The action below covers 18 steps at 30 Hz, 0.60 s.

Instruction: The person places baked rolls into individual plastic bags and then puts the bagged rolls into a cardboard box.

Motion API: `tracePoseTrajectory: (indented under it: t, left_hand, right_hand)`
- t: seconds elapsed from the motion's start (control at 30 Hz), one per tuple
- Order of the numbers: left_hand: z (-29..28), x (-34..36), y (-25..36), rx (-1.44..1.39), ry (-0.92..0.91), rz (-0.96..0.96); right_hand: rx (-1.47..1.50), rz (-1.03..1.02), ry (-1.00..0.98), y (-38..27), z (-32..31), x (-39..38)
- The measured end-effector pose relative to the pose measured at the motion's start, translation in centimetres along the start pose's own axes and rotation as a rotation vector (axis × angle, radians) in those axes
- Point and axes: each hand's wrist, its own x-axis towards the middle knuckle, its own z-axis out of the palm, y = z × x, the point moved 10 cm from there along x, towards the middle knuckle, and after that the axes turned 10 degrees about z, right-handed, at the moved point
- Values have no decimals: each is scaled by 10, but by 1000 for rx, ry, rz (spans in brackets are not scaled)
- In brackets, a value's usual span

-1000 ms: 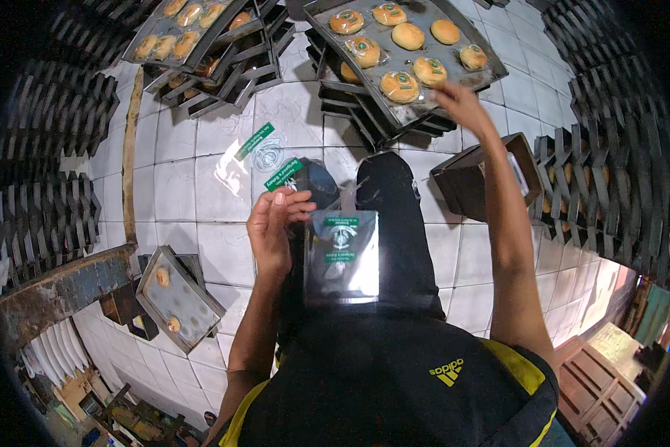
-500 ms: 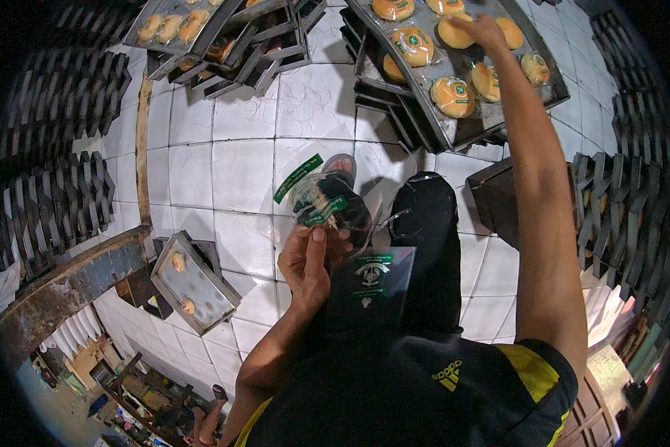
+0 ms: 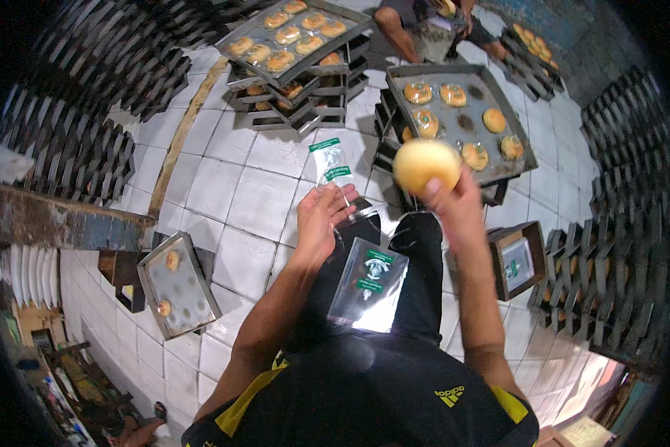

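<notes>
A clear plastic bag (image 3: 329,161) with green print is pinched in the fingers of my left hand (image 3: 321,223), upright above my knees. My right hand (image 3: 455,205) grips a round golden bun (image 3: 426,165), raised just right of the bag and apart from it. More flat printed bags (image 3: 368,287) lie in a pile on my lap. Beyond the right hand, a metal tray (image 3: 487,82) carries several buns; some sit in printed bags, and one bun (image 3: 493,120) looks bare.
At the far left, stacked trays (image 3: 305,115) bear bagged buns. A small tray (image 3: 186,287) with two buns stands left, a brown box (image 3: 532,257) right. A co-worker's arm (image 3: 398,33) shows beyond the bun tray. Dark tray stacks (image 3: 610,276) line both sides.
My right hand has come back from the tray toward my lap, now with a bun. The bag in my left hand stands more upright. The view has shifted, bringing a co-worker into sight.
</notes>
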Motion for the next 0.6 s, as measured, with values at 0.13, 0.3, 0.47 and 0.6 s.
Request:
tracePoseTrajectory:
  t: [0.13,0.3,0.47,0.6]
  left_hand:
    - [9,10,-14,-72,20,-53]
    - [53,-43,9,-64,-104,-129]
    - [41,-79,3,-117,-183,-237]
    - [-3,-49,-8,-563,-293,-309]
  right_hand:
    - [-755,-686,-69,-10,87,-103]
    - [-970,-893,141,8,70,-114]
    - [-1060,-783,160,-11,112,-131]
    - [-907,-581,-141,49,151,-126]
